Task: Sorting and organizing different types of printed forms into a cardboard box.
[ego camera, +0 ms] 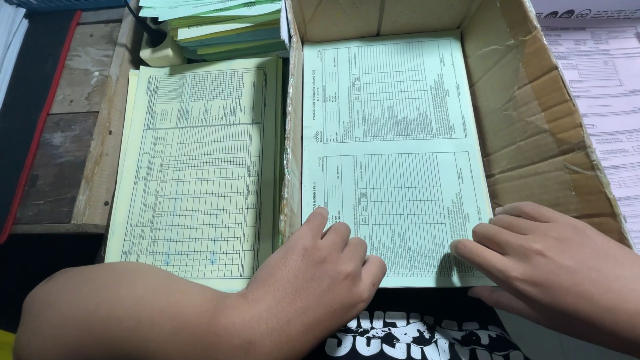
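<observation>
A pale green printed form (pixel 390 147) lies on top of a stack inside a cardboard box (pixel 533 127). My left hand (pixel 320 273) rests on the form's near left corner, fingers curled and pressing down. At the near right corner my right hand (pixel 540 260) has its fingertips on the sheet's edge. Neither hand grips anything. To the left of the box a stack of yellow printed forms (pixel 200 167) lies on the desk.
A pile of green, yellow and blue papers (pixel 220 27) sits at the back left. Pink forms (pixel 607 87) lie right of the box. A worn wooden surface (pixel 73 133) with a red-edged dark board runs along the left.
</observation>
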